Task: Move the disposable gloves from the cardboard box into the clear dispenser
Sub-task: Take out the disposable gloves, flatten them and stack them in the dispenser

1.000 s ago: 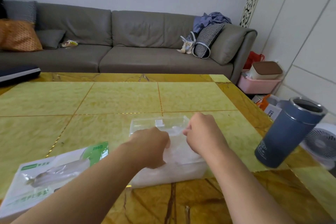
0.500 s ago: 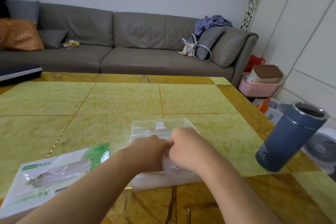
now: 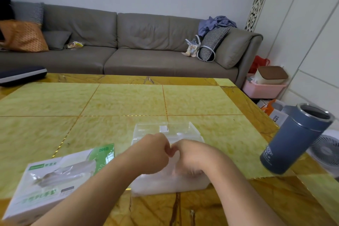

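Observation:
The clear dispenser [image 3: 168, 183] stands on the table in front of me, its lid tipped up at the back, with a whitish stack of disposable gloves [image 3: 156, 182] inside. My left hand [image 3: 152, 152] and my right hand [image 3: 190, 154] are curled side by side, knuckles nearly touching, over the dispenser's open top. Their fingers point down into it and are hidden, so what they grip is unclear. The white and green cardboard box [image 3: 55, 180] lies flat to the left, with a crumpled clear glove showing in its slot.
A blue-grey tumbler [image 3: 295, 141] stands at the table's right edge. The yellow tiled table [image 3: 110, 101] stretches away toward a grey sofa [image 3: 128, 46]. A dark cushion [image 3: 20, 75] lies at the far left corner. A fan and a pink bin sit on the floor right.
My hands have drawn together from apart and now meet over the middle of the dispenser. They have sunk lower onto the gloves. The box and tumbler have not moved.

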The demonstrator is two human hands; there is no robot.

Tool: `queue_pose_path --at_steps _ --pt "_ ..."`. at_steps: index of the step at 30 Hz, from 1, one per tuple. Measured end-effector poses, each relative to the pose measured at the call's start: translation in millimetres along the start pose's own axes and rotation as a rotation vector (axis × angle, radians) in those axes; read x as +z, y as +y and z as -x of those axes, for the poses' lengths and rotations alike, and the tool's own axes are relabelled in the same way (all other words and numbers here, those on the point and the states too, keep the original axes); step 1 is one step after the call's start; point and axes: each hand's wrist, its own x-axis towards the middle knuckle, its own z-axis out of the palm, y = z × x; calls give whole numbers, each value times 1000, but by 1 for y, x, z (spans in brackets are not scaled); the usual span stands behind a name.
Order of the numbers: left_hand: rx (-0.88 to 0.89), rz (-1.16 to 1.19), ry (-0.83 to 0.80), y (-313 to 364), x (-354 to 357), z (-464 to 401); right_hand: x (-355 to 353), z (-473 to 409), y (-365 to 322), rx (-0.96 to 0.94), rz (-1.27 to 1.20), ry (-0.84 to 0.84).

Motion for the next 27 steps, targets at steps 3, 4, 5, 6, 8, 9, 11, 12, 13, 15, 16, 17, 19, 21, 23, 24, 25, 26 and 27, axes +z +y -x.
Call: queue_pose_path --at_steps 3,4,5,6,8,9,11,12,13,15,16,17,19,21,23,24,25,26,27 --pt "-48 -130 -70 -3 13 1 0 9 7 37 -82 104" --pt "-54 -164 -70 -4 16 1 1 9 8 43 -90 140" --pt "-56 -185 -73 -4 16 0 2 8 9 47 -90 172" --pt "-57 -194 -83 -3 16 0 4 6 10 60 -74 197" --pt "-61 -210 -135 1 13 0 7 2 9 91 -6 244" --pt "-65 -233 -177 3 11 0 8 1 7 105 30 253" --pt "-63 -300 -263 9 8 1 12 -5 3 123 96 221" --pt "-56 -313 -290 12 7 2 12 -8 0 131 123 176" --pt "-45 -315 -308 15 5 4 13 -10 -3 150 149 116" --pt "-26 -300 -317 20 4 6 13 -14 -8 165 193 6" --pt "-23 -300 -308 22 3 8 13 -15 -8 163 187 -21" --pt "-22 -303 -295 23 3 9 12 -17 -8 160 173 -36" --pt "-8 -298 -294 23 2 10 14 -16 -5 157 158 -29" --pt "-7 -295 -318 21 0 11 17 -15 -6 181 143 -17" --pt "-32 -334 -351 16 -2 10 18 -12 -8 198 119 -18" --pt "-54 -375 -382 13 -2 10 18 -10 -9 203 113 -17" --pt "-74 -420 -408 12 -3 8 17 -8 -11 203 109 -21" --pt "-90 -462 -426 11 -5 8 16 -4 -14 200 105 -25" --pt "-102 -499 -436 13 -7 8 15 0 -16 200 94 -28"
